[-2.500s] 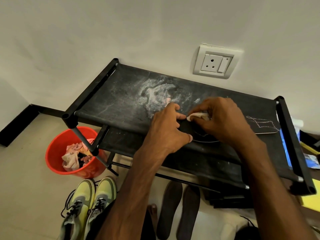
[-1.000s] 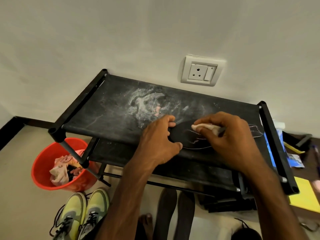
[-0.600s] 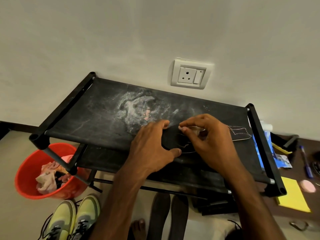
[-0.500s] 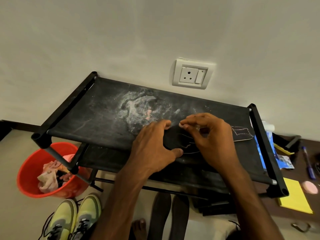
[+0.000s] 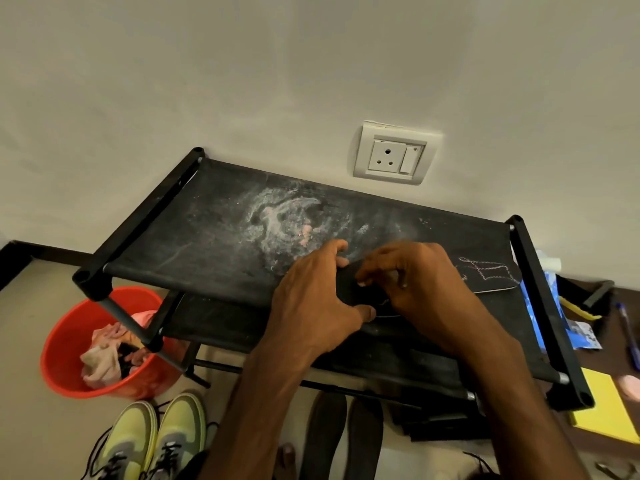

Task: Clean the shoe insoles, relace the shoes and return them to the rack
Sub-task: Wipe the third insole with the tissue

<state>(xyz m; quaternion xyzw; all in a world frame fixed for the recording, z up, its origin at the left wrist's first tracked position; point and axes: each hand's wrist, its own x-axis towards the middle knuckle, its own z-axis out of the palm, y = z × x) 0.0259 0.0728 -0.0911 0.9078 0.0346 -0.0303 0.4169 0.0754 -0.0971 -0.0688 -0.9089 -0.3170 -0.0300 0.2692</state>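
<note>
On the top shelf of the shoe rack [image 5: 180, 237], seen from the head camera, the black insole [image 5: 491, 277] lies flat along the near edge, its pale-stitched end sticking out to the right of both hands. My left hand [image 5: 311, 306] grips the other end: fingers hooked over the far edge, thumb pressed against the near edge, so the piece is pinned to the fabric. My right hand [image 5: 426, 289] sits on the middle of the insole with its fingers curled and the tips bunched together. Whether they pinch a wipe or only press the surface, I cannot tell from this angle.

A patch of white powder [image 5: 287, 220] marks the shelf behind the hands. On the floor stand a red bucket [image 5: 62, 344] with rags, a pair of lime-green sneakers [image 5: 152, 438], and two more dark insoles [image 5: 343, 434] lying side by side under the rack.

I judge this to be the insole-cleaning step, early in the task, with no relacing begun. The next move calls for a firm left-hand hold while the right works along toward the stitched end, with care not to drag the insole off the near edge.
</note>
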